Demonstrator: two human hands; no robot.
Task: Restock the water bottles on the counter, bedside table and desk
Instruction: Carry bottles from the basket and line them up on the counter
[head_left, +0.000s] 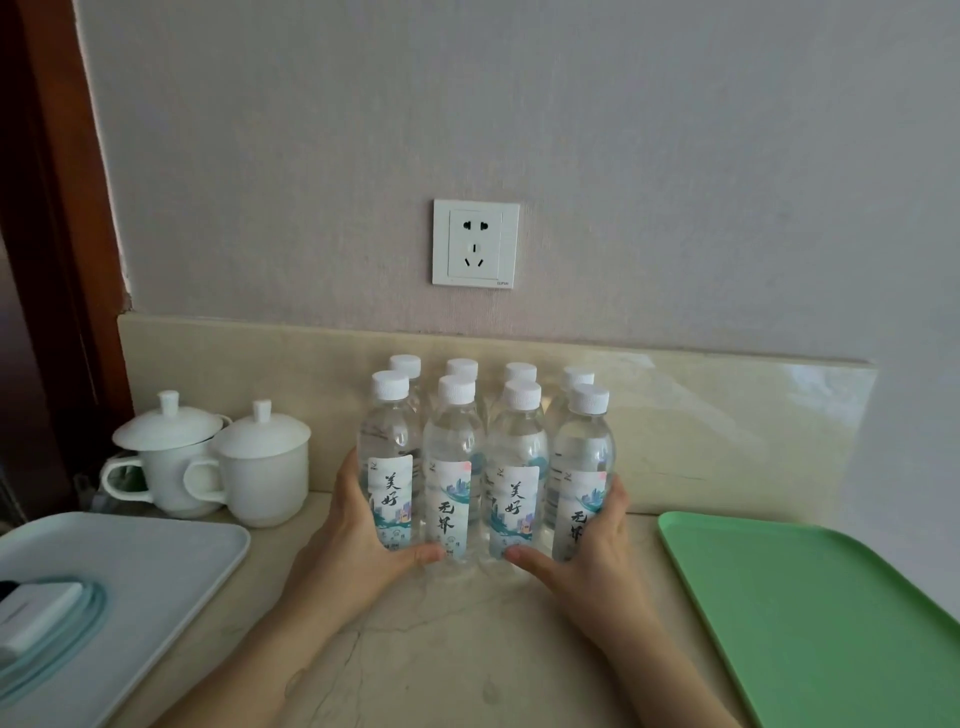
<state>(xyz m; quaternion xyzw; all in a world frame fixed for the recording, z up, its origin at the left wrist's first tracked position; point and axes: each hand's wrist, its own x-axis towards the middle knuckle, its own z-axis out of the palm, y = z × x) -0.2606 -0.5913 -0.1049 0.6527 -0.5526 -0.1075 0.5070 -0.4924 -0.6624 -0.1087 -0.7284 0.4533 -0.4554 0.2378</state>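
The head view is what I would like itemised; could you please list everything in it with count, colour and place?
water bottles: eight, clear with white caps, two rows of four on the counter by the backsplash
lidded cups: two, white, left of the bottles
pale tray: one, greyish white, lower left, carrying a white and teal item I cannot identify
green tray: one, lower right
wall socket: one, white, above the bottles
counter: one, beige stone
left hand: one, grips the group's left side
right hand: one, grips its right side
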